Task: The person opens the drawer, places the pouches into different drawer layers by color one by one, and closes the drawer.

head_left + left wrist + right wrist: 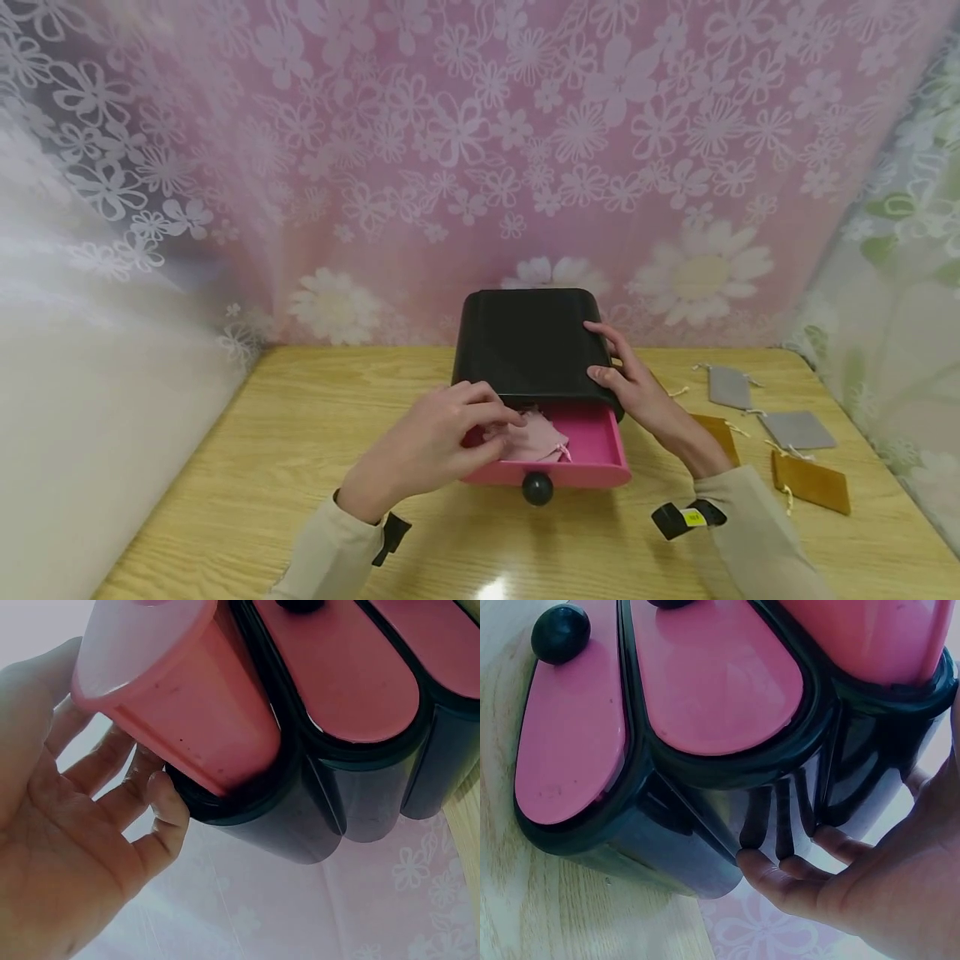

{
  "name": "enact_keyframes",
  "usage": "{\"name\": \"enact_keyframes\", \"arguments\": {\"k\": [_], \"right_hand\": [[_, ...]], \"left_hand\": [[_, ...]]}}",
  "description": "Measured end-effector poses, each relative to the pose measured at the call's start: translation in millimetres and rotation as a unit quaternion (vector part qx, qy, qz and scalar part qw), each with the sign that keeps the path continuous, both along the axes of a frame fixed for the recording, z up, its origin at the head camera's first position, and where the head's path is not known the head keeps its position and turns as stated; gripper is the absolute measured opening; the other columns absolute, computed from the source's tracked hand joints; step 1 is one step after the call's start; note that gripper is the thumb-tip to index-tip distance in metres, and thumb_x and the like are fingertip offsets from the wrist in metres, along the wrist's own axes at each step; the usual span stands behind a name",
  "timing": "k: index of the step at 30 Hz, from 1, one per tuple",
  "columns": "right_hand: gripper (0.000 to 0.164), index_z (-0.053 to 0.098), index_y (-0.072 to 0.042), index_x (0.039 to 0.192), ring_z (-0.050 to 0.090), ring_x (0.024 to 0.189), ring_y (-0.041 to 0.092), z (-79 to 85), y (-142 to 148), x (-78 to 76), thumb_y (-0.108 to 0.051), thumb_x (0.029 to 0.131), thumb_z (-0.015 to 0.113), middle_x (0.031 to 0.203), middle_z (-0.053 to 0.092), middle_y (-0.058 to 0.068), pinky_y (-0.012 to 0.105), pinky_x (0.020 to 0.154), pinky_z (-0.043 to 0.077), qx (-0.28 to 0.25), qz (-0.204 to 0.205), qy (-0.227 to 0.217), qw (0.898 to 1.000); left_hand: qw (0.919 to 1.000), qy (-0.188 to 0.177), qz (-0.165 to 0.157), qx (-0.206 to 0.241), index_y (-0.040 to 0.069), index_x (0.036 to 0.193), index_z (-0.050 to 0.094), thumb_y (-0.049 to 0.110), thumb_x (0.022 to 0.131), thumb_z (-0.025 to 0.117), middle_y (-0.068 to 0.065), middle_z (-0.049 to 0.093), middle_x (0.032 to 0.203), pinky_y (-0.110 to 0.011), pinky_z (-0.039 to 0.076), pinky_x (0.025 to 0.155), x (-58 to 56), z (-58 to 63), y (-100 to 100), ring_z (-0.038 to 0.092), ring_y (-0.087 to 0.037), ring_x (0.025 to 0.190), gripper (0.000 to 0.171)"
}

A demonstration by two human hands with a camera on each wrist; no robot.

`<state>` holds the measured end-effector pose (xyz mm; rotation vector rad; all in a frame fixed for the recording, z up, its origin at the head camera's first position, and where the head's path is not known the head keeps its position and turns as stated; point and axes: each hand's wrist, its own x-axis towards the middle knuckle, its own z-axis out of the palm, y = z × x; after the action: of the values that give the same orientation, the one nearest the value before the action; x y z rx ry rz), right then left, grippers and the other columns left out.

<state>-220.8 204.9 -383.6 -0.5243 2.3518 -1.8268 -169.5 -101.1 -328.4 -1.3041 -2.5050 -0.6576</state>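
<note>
A black cabinet (528, 342) with rounded sides stands on the table, its top pink drawer (597, 437) pulled out by a round black knob (537, 488). Inside the drawer lie pale pink drawstring pouches (536, 437), partly covered by my left hand (442, 437). That hand reaches over the drawer's left side, its fingers loosely bent and touching the pouches, thumb and index finger apart. Its fingertips are hidden behind the drawer in the left wrist view. My right hand (633, 383) rests against the cabinet's right side, fingers spread, thumb on the top edge.
Grey drawstring pouches (798, 429) and mustard pouches (810, 482) lie on the wooden table (337, 400) to the right. Lower pink drawers (720, 682) are closed. A flowered curtain (480, 167) hangs behind the table and along its sides.
</note>
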Motion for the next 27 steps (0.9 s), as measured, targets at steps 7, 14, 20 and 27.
{"name": "enact_keyframes", "arguments": {"k": [7, 14, 20, 27], "right_hand": [[0.063, 0.015, -0.024, 0.164, 0.051, 0.131, 0.047, 1.4, 0, 1.4, -0.021, 0.108, 0.045, 0.153, 0.03, 0.027, 0.023, 0.087, 0.055, 0.004, -0.003, 0.007, 1.0], [0.063, 0.015, -0.025, 0.164, 0.05, 0.131, 0.047, 0.8, 0, 0.4, -0.022, 0.108, 0.044, 0.154, 0.029, 0.026, 0.024, 0.087, 0.056, 0.001, 0.001, 0.005, 1.0], [0.063, 0.015, -0.023, 0.164, 0.05, 0.129, 0.047, 0.6, 1, 3.2, -0.021, 0.108, 0.044, 0.154, 0.028, 0.027, 0.025, 0.085, 0.057, -0.004, 0.0, 0.007, 1.0], [0.063, 0.016, -0.022, 0.164, 0.05, 0.128, 0.047, -0.6, 0, 2.6, -0.019, 0.108, 0.044, 0.153, 0.029, 0.027, 0.025, 0.084, 0.057, -0.007, -0.002, 0.012, 1.0]], "left_hand": [[0.9992, -0.028, 0.018, 0.021, 0.022, 0.11, 0.078, 0.019, 0.093, 0.074, 0.012, 0.066, 0.096, -0.017, 0.043, 0.067, 2.4, -0.4, -6, 0.055, -0.005, 0.075, 0.018], [0.9973, -0.047, -0.001, 0.057, 0.02, 0.108, 0.078, 0.018, 0.093, 0.075, 0.015, 0.067, 0.092, -0.014, 0.044, 0.064, 13.0, 1.4, -18, 0.058, -0.002, 0.075, 0.015], [0.9965, -0.01, -0.041, 0.072, 0.019, 0.108, 0.077, 0.012, 0.091, 0.076, 0.013, 0.067, 0.087, -0.005, 0.039, 0.061, 26.7, 4.4, -16, 0.054, 0.002, 0.067, 0.018], [0.9947, -0.029, -0.067, 0.072, 0.019, 0.109, 0.077, 0.018, 0.093, 0.076, 0.012, 0.073, 0.093, -0.004, 0.046, 0.066, 47.0, 11.9, -9, 0.061, 0.007, 0.072, 0.016]]}}
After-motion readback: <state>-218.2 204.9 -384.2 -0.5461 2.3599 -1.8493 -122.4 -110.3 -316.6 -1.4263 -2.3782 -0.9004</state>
